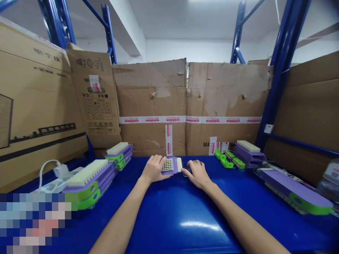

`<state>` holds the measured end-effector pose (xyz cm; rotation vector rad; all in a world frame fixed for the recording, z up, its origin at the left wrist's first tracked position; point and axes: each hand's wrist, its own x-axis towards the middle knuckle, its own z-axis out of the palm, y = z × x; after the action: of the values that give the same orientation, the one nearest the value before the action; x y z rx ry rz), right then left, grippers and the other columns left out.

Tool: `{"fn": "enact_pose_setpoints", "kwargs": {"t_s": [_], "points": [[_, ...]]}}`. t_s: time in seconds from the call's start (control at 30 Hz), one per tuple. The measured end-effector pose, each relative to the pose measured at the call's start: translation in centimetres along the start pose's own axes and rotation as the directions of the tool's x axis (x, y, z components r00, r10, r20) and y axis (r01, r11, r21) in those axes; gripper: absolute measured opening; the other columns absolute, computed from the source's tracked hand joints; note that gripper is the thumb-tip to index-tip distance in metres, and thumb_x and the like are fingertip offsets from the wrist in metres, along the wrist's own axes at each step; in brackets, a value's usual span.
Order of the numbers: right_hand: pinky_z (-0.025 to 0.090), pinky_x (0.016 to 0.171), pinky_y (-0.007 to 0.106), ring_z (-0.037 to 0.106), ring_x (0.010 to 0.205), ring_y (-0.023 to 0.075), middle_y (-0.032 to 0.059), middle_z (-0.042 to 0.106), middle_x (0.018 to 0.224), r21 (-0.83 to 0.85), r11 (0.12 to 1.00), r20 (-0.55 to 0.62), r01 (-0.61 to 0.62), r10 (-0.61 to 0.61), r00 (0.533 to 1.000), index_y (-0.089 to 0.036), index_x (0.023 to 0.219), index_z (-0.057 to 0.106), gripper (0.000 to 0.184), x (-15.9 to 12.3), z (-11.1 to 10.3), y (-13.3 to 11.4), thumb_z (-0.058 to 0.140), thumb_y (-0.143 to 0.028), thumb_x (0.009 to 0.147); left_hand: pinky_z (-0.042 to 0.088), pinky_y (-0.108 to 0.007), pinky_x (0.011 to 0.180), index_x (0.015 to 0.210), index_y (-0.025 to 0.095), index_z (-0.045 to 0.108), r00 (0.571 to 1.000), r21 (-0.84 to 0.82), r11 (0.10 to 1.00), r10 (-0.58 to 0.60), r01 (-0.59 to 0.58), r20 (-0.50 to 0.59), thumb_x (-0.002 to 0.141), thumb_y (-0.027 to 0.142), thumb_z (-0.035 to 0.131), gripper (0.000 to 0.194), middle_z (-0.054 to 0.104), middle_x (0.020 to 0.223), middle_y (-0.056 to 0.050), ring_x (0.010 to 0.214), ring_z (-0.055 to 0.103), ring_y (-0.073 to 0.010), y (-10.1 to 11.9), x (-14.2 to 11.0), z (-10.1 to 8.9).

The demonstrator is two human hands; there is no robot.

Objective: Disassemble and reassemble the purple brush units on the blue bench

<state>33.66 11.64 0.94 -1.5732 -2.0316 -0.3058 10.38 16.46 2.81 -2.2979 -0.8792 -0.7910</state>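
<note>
My left hand [154, 167] grips a small purple brush piece [173, 171] with short pale bristles facing up, thumb along its near edge and fingers over its left end. At its right end sits a cream-coloured block [179, 164]. Just right of that, my right hand [198, 173] has its thumb and forefinger curled around a small see-through plastic piece [186, 169], which looks dark against the blue table [169, 211]. The finer shape of the clear piece is too small to make out. Both hands rest low, near the table's far edge.
Purple-and-green bristle brushes are stacked at left [90, 176] and farther back [120, 153]. On the right are purple parts [249, 155], green pieces [227, 159] and a long purple brush [293, 187]. A power strip [57, 181] lies left. Cardboard [150, 95] walls the back.
</note>
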Motion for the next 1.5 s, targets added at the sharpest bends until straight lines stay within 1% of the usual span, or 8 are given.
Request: {"fn": "enact_pose_setpoints", "kwargs": {"t_s": [0.3, 0.4, 0.5, 0.6, 0.7, 0.83, 0.97, 1.5], "points": [[0.018, 0.104, 0.054, 0.05, 0.112, 0.0246, 0.0091, 0.063, 0.11, 0.041, 0.998, 0.096, -0.05, 0.046, 0.994, -0.019, 0.102, 0.056, 0.036, -0.3, 0.1, 0.2, 0.043, -0.05, 0.09, 0.037, -0.041, 0.082, 0.117, 0.014, 0.053, 0.995, 0.069, 0.998, -0.017, 0.01, 0.096, 0.066, 0.065, 0.065, 0.074, 0.054, 0.101, -0.014, 0.092, 0.05, -0.0294, 0.7, 0.3, 1.0], [0.024, 0.102, 0.049, 0.05, 0.113, 0.0234, 0.0092, 0.061, 0.116, 0.01, 0.997, 0.033, -0.073, 0.073, 0.997, -0.019, 0.108, 0.055, 0.033, -0.1, -0.3, 0.3, 0.035, -0.042, 0.095, 0.037, -0.041, 0.082, 0.116, 0.012, 0.055, 0.996, 0.069, 0.998, -0.019, 0.012, 0.089, 0.065, 0.069, 0.063, 0.077, 0.054, 0.099, -0.015, 0.091, 0.049, -0.0297, 1.0, 0.4, 0.7], [0.034, 0.092, 0.041, 0.053, 0.106, 0.023, 0.0098, 0.062, 0.111, -0.07, 0.977, -0.018, -0.2, 0.199, 0.98, -0.018, 0.107, 0.057, 0.031, 0.2, -0.7, 0.9, 0.031, -0.031, 0.095, 0.037, -0.042, 0.081, 0.111, 0.014, 0.058, 0.996, 0.042, 0.998, -0.054, 0.051, 0.067, 0.072, 0.071, 0.053, 0.07, 0.054, 0.096, -0.014, 0.09, 0.049, -0.0298, 1.4, 0.6, 0.2], [0.038, 0.083, 0.037, 0.054, 0.104, 0.0253, 0.0125, 0.062, 0.109, -0.16, 0.919, 0.049, -0.36, 0.371, 0.927, -0.016, 0.106, 0.058, 0.029, 0.2, -1.0, 1.8, 0.035, -0.026, 0.092, 0.037, -0.043, 0.081, 0.103, 0.013, 0.06, 0.995, 0.057, 0.995, -0.081, 0.077, 0.066, 0.076, 0.069, 0.048, 0.063, 0.055, 0.093, -0.014, 0.088, 0.049, -0.0297, 2.0, 0.8, -0.1], [0.04, 0.077, 0.035, 0.057, 0.1, 0.0262, 0.0141, 0.063, 0.106, -0.201, 0.887, 0.143, -0.416, 0.446, 0.883, -0.015, 0.107, 0.059, 0.029, 0.1, -1.2, 2.5, 0.042, -0.029, 0.088, 0.036, -0.044, 0.085, 0.098, 0.014, 0.059, 0.992, 0.101, 0.992, -0.086, 0.077, 0.089, 0.075, 0.067, 0.052, 0.058, 0.056, 0.093, -0.014, 0.089, 0.051, -0.0293, 2.7, 1.2, -0.1], [0.04, 0.074, 0.032, 0.06, 0.097, 0.0254, 0.0128, 0.064, 0.106, -0.209, 0.892, 0.196, -0.402, 0.44, 0.876, -0.016, 0.11, 0.058, 0.03, 0.0, -1.2, 2.6, 0.047, -0.024, 0.084, 0.035, -0.043, 0.09, 0.098, 0.015, 0.058, 0.991, 0.101, 0.99, -0.109, 0.1, 0.084, 0.076, 0.069, 0.05, 0.06, 0.059, 0.093, -0.013, 0.091, 0.056, -0.029, 3.4, 1.5, 0.1], [0.041, 0.071, 0.031, 0.062, 0.094, 0.0243, 0.0121, 0.064, 0.105, -0.206, 0.904, 0.212, -0.374, 0.414, 0.885, -0.017, 0.109, 0.059, 0.031, 0.0, -1.1, 2.1, 0.043, -0.018, 0.082, 0.039, -0.039, 0.082, 0.101, 0.014, 0.057, 0.98, 0.093, 0.982, -0.171, 0.162, 0.099, 0.083, 0.061, 0.049, 0.051, 0.062, 0.093, -0.013, 0.089, 0.058, -0.0282, 3.7, 1.6, 0.1], [0.041, 0.071, 0.032, 0.062, 0.094, 0.0248, 0.0121, 0.064, 0.105, -0.2, 0.91, 0.226, -0.362, 0.402, 0.887, -0.017, 0.109, 0.059, 0.03, -0.1, -1.2, 1.9, 0.042, -0.021, 0.084, 0.04, -0.039, 0.082, 0.109, 0.01, 0.057, 0.974, 0.091, 0.98, -0.188, 0.177, 0.125, 0.086, 0.053, 0.047, 0.049, 0.062, 0.099, -0.014, 0.093, 0.056, -0.0284, 3.9, 1.3, 0.3]]}}
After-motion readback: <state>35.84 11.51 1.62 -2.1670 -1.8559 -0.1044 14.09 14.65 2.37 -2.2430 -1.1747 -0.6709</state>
